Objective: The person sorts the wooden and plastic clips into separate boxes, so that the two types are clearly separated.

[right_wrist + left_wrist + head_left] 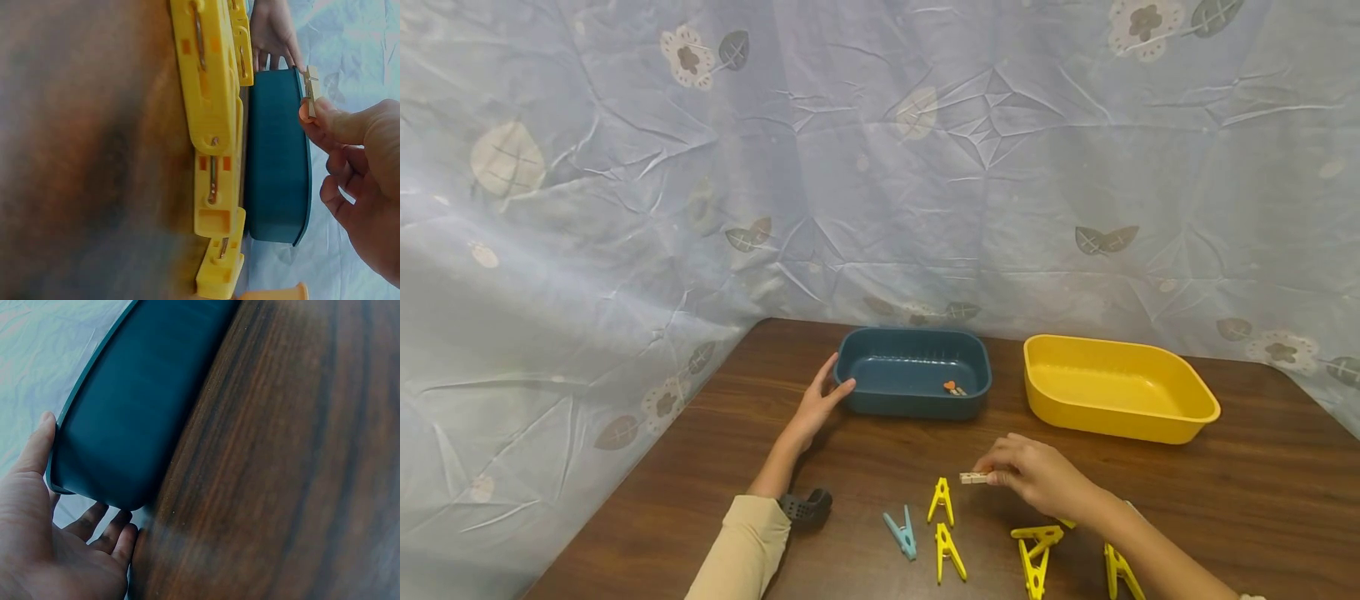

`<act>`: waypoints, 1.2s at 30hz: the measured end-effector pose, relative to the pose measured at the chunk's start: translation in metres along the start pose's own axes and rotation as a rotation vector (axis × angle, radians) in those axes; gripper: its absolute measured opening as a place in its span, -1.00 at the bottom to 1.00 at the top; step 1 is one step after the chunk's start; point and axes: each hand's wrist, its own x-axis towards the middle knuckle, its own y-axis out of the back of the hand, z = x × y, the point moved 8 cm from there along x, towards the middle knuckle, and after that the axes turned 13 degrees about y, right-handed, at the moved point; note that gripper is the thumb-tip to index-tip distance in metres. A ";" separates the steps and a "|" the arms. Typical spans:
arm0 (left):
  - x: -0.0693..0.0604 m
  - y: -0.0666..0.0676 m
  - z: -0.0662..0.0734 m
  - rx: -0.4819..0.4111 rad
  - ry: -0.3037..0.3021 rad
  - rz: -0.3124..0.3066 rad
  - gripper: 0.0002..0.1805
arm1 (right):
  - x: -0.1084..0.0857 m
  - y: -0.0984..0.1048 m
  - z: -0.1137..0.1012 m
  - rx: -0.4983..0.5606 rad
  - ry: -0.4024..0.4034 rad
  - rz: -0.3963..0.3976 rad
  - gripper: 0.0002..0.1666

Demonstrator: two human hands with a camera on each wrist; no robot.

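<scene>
My right hand [1037, 475] pinches a small wooden clothespin [973, 478] between thumb and fingertips, above the table. In the right wrist view the clothespin [311, 90] shows an orange decoration near the fingertips. My left hand [816, 408] touches the left end of a dark blue tub [910, 406], thumb at the rim and fingers spread along the end wall. In the tub lies a small wooden clothespin with an orange heart [951, 387]. Near the right hand are yellow plastic clothespins [941, 502] and a light blue clothespin [902, 532].
A yellow tub [1120, 421] stands right of the blue one at the back of the brown wooden table [700, 475]. More yellow clothespins [1036, 558] lie near the front, partly under the right forearm. A patterned curtain [880, 208] hangs behind.
</scene>
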 end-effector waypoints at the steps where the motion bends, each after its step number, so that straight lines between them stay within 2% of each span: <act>1: 0.000 0.000 0.000 0.000 -0.001 -0.003 -0.19 | 0.001 0.001 0.001 0.000 -0.006 -0.004 -0.83; 10: 0.001 0.000 -0.001 0.001 0.004 -0.003 -0.20 | 0.010 0.004 0.008 -0.023 -0.018 -0.023 -0.86; 20: 0.001 0.000 -0.001 -0.012 -0.009 -0.012 -0.19 | 0.017 0.005 0.023 0.011 -0.082 -0.034 -0.88; 29: 0.000 0.000 0.002 -0.023 -0.015 -0.014 -0.19 | 0.023 0.008 0.042 0.048 -0.191 -0.049 -0.84; 36: 0.003 0.001 -0.002 -0.029 -0.010 -0.007 -0.20 | 0.030 0.011 0.056 0.097 -0.255 -0.026 -0.84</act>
